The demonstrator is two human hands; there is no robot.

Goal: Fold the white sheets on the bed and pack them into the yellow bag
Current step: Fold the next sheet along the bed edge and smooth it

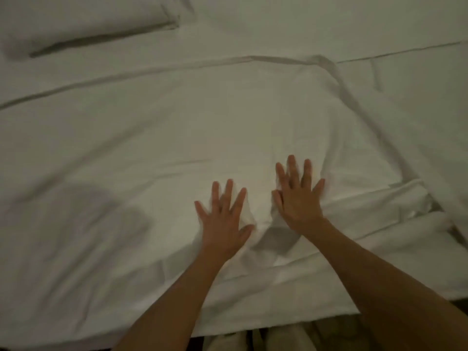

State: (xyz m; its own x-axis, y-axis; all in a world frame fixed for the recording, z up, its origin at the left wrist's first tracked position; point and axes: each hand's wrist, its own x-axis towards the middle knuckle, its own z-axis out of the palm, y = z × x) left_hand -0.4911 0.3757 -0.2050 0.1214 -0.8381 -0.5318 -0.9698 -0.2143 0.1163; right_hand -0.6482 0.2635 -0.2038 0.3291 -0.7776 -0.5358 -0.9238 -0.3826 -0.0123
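Head view: left hand [222, 219] and right hand [298, 198] press flat, fingers spread apart, smoothing the sheet [228, 117] lying under and beyond them on the bed. Next likely needs gripping an edge to fold.
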